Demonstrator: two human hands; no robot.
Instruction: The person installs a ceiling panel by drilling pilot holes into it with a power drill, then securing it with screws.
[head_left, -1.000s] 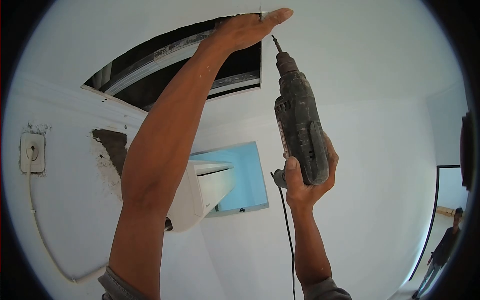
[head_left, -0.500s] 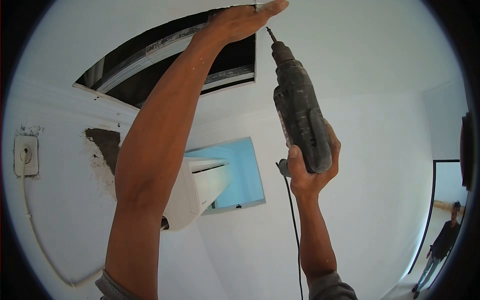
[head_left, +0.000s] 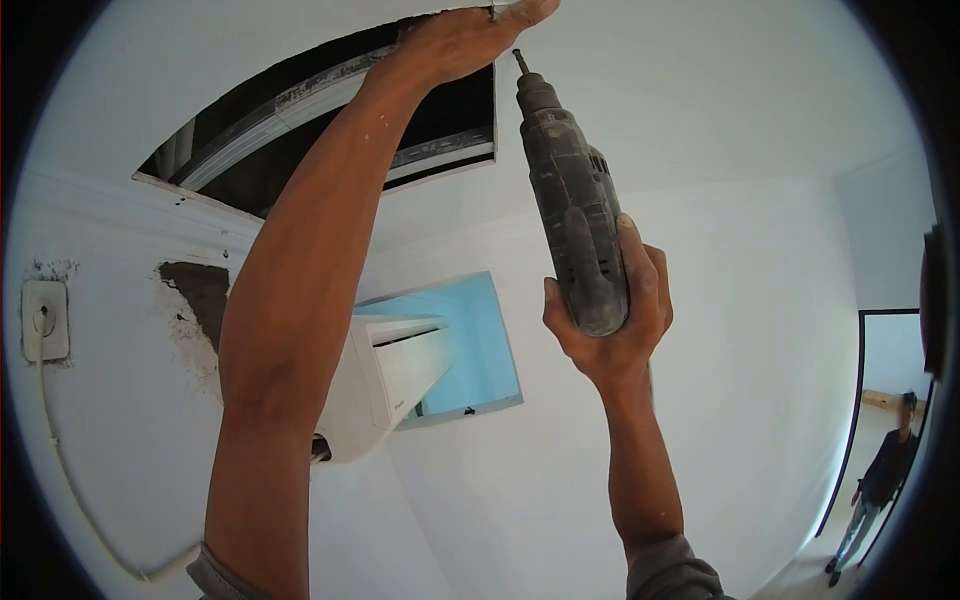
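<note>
My right hand (head_left: pixel 620 305) is wrapped round the rear of a dark, dusty power drill (head_left: pixel 575 200), which points up at the white ceiling (head_left: pixel 690 90). The thin drill bit (head_left: pixel 521 62) ends just below the fingers of my left hand (head_left: pixel 470 42). That hand is raised to the ceiling, at the right corner of a dark rectangular opening (head_left: pixel 430 120). Its thumb side reaches past the opening's edge; its other fingers and anything under them are hidden. Metal profiles (head_left: pixel 240 150) show inside the opening.
A white air conditioner (head_left: pixel 385 385) sits beside a blue-lit wall opening (head_left: pixel 485 340). At the left are a wall socket (head_left: pixel 45 320) with a plugged-in cable (head_left: pixel 60 470) and a bare wall patch (head_left: pixel 203 295). Another person (head_left: pixel 885 475) stands in a doorway at the far right.
The drill and my right hand have turned, so the side handle and cord no longer show. The bit has moved slightly left and up. My left hand and the whole view have shifted a little left.
</note>
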